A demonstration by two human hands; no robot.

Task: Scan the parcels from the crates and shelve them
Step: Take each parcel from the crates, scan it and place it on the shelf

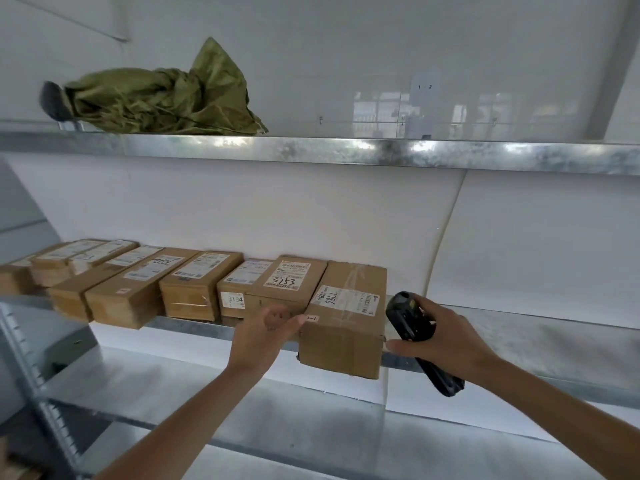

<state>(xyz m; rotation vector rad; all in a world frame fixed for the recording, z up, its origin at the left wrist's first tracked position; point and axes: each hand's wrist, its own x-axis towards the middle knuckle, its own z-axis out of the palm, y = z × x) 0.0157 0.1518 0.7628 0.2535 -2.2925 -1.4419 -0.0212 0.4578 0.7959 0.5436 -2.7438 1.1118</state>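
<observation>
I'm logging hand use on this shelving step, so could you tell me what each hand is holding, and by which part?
The right hand grips the black scanner around its middle. The left hand holds nothing; its fingers rest against the rightmost parcel.

Galvanised grey metal shelving unit (346,152) fills view, three tiers visible. White panel wall (311,209) behind shelving, vertical seam right of centre. Perforated grey steel upright post (20,355) at shelving's lower left. Crumpled olive-green woven sack (166,98) on top tier, left side, dark object at its left end. Small white paper label (424,86) on wall above top tier, right. Glossy wall there reflects bright windows. Even daylight.
</observation>
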